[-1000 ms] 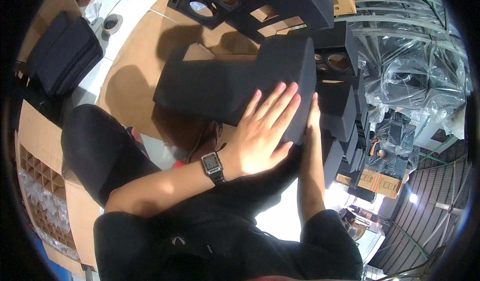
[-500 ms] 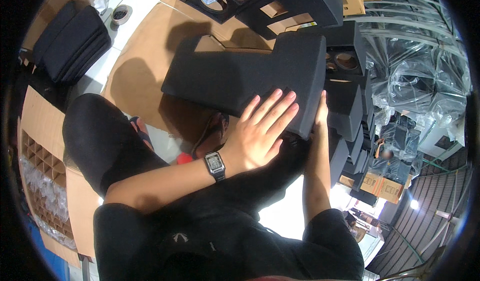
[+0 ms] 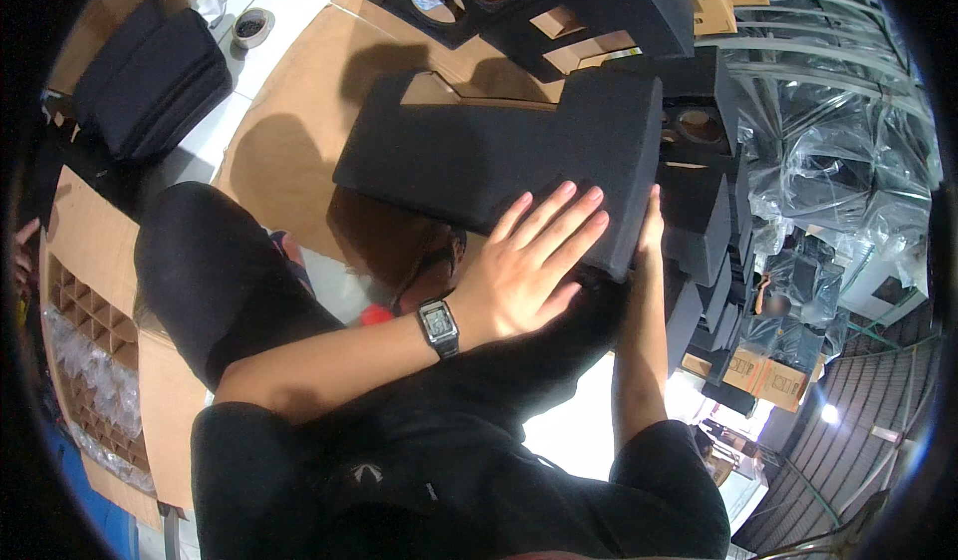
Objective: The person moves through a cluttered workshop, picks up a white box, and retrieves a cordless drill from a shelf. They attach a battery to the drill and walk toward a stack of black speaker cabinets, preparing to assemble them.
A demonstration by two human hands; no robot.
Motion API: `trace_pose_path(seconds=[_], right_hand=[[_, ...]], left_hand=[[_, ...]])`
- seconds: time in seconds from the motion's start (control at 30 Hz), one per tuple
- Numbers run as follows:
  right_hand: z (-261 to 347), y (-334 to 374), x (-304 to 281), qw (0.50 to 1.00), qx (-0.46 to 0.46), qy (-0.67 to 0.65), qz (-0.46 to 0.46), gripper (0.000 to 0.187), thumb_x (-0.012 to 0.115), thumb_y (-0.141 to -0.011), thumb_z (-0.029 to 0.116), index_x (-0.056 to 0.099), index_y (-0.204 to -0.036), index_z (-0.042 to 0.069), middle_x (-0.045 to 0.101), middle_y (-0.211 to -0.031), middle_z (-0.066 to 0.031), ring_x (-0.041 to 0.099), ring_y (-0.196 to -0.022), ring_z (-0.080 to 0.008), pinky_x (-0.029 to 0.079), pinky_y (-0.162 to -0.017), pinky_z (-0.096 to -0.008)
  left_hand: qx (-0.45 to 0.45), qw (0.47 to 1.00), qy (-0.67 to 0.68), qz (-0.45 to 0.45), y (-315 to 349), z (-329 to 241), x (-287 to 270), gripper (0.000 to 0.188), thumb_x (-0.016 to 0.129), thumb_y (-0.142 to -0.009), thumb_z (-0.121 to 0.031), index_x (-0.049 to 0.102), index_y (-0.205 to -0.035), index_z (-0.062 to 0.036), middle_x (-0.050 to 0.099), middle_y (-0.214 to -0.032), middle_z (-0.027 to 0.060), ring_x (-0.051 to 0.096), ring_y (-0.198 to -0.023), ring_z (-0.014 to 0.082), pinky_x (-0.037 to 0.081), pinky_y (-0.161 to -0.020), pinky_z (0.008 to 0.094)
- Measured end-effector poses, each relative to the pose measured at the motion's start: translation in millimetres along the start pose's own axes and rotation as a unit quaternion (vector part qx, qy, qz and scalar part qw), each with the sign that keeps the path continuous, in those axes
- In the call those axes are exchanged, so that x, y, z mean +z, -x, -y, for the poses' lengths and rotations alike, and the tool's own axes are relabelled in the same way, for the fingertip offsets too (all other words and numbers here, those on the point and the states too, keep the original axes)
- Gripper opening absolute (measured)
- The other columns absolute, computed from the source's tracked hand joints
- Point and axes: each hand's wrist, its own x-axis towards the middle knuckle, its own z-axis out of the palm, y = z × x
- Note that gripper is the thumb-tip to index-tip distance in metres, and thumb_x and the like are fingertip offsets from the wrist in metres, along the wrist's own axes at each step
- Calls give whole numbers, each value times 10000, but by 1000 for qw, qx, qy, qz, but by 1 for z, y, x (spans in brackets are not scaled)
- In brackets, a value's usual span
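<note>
A black fabric-covered speaker box (image 3: pixel 479 151) with a notch in its far side, bare wood showing there, lies tilted in front of me over brown cardboard. My left hand (image 3: pixel 534 261), with a digital watch on its wrist, rests flat on the box's top face near the right end, fingers spread. Against the right end face is my right hand (image 3: pixel 651 229), seen edge-on with straight fingers; its palm side is hidden. Just beyond stands another black speaker box (image 3: pixel 529 11) with round and rectangular cutouts.
Stacked black boxes (image 3: pixel 694 206) stand close on my right, with plastic-wrapped goods (image 3: pixel 818 161) behind. Cardboard (image 3: pixel 274 166) covers the floor ahead. At left are a pile of black panels (image 3: pixel 155 81), a round tub (image 3: pixel 252 28) and a divided carton (image 3: pixel 95 330). Another person's hand (image 3: pixel 26 251) shows at the left rim.
The whole view has shifted slightly, so everything sits a little further right. Another person's hand has appeared at the left rim. Both my hands keep their places on the box.
</note>
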Motion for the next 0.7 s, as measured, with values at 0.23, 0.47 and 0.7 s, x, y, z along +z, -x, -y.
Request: trace_pose_path(seconds=[0.23, 0.47, 0.7], right_hand=[[6, 8, 5, 999, 12, 24, -21, 769, 344, -969, 651, 548, -1316, -4, 658, -1153, -155, 658, -984, -248, 510, -892, -378], [4, 1, 20, 964, -180, 183, -71, 697, 335, -1007, 566, 534, -1339, -13, 643, -1231, -167, 629, -1115, -286, 475, -964, -384], [84, 58, 101, 958, -132, 253, -41, 442, 409, -1012, 381, 560, -1177, 0, 621, -1145, -247, 627, -1047, -391, 472, -943, -508]], left_hand=[[-1, 1000, 4, -1, -4, 46, -8, 697, 508, -946, -454, 313, -1511, -97, 227, -1591, 150, 262, -1448, 358, 218, -1136, 586], [-308, 951, -6, -6, -7, 190, -24, 539, 470, -1010, -387, 453, -1361, 21, 454, -1418, 232, 413, -1342, 331, 327, -1097, 393], [-386, 893, 228, 20, -62, 108, -139, 816, 579, -899, -527, 286, -1517, -83, 312, -1548, 144, 276, -1419, 329, 230, -1163, 493]])
